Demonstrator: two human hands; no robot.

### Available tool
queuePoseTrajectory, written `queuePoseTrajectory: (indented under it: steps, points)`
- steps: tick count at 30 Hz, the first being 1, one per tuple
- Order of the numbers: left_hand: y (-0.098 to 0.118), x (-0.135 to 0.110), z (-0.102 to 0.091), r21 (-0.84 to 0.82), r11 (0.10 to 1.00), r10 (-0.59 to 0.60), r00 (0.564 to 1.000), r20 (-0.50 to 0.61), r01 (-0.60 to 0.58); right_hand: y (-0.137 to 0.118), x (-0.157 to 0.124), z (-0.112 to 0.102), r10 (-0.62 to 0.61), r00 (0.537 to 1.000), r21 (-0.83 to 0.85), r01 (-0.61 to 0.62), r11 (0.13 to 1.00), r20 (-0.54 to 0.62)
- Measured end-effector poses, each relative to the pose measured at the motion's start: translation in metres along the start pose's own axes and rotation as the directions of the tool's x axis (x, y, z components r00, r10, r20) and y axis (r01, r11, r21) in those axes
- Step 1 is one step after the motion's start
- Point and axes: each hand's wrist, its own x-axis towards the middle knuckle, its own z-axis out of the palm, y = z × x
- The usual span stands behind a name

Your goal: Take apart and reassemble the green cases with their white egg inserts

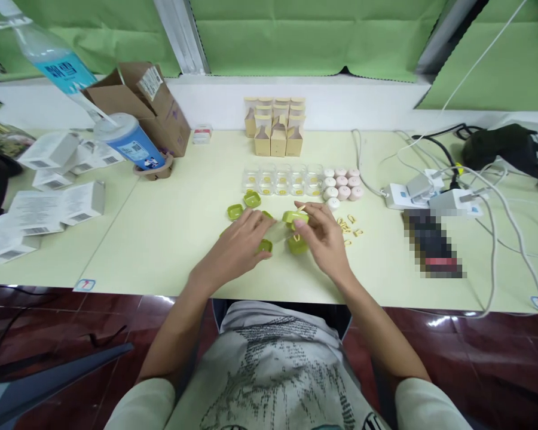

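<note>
My right hand (325, 242) pinches a small green case (290, 217) between thumb and fingers, just above the table. A pale yellow piece (300, 208) shows at its top edge. Below it sits another green case (297, 244) with a bit of yellow in it. My left hand (240, 242) hovers low over several green cases, its thumb and fingers apart. One green case (265, 246) shows between them; whether I touch it I cannot tell. Farther back lie two open green cases (252, 199). Small yellow clips (344, 225) are scattered beside my right hand.
Behind my hands stand clear plastic boxes (283, 180), pale round pots (342, 186) and open small cartons (278, 134). White boxes (40, 209), a blue tub (132, 143) and a brown carton (161, 113) are left. Power strips (407, 194), cables and a pixelated dark object (433, 245) lie right.
</note>
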Motion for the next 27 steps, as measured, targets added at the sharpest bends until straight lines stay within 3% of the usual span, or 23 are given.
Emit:
queuePoseTrajectory:
  steps: [2, 5, 8, 11, 14, 19, 22, 27]
  points:
    - [0.003, 0.006, -0.001, -0.158, 0.983, 0.064, 0.983, -0.172, -0.092, -0.002, 0.001, -0.002, 0.123, 0.989, 0.200, -0.138, 0.970, 0.084]
    - [0.004, 0.016, 0.006, -0.208, 0.939, 0.188, 0.916, -0.354, -0.273, -0.003, 0.001, 0.003, 0.163, 0.974, 0.338, -0.207, 0.918, 0.154]
    - [0.000, 0.022, 0.016, -0.176, 0.931, 0.211, 0.864, -0.458, -0.320, -0.006, -0.001, 0.007, 0.129, 0.988, 0.350, -0.151, 0.924, 0.086]
    - [-0.003, 0.024, 0.022, -0.117, 0.960, 0.156, 0.833, -0.531, -0.254, -0.011, -0.004, 0.007, 0.009, 1.000, 0.152, -0.005, 0.988, -0.023]
    - [-0.003, 0.024, 0.028, 0.019, 0.969, 0.213, 0.802, -0.558, -0.245, -0.014, -0.006, 0.005, -0.080, 0.997, -0.028, 0.079, 0.996, -0.019]
    - [0.006, 0.026, 0.041, 0.105, 0.952, 0.294, 0.756, -0.584, -0.288, -0.009, -0.004, 0.001, -0.177, 0.984, -0.052, 0.176, 0.983, -0.017]
    - [0.010, 0.028, 0.043, 0.084, 0.953, 0.287, 0.774, -0.564, -0.292, -0.005, -0.002, -0.001, -0.247, 0.969, -0.095, 0.245, 0.965, -0.006]
    - [0.007, 0.026, 0.030, 0.016, 0.945, 0.290, 0.815, -0.501, -0.326, -0.011, -0.002, -0.006, -0.261, 0.965, -0.156, 0.263, 0.952, 0.032]
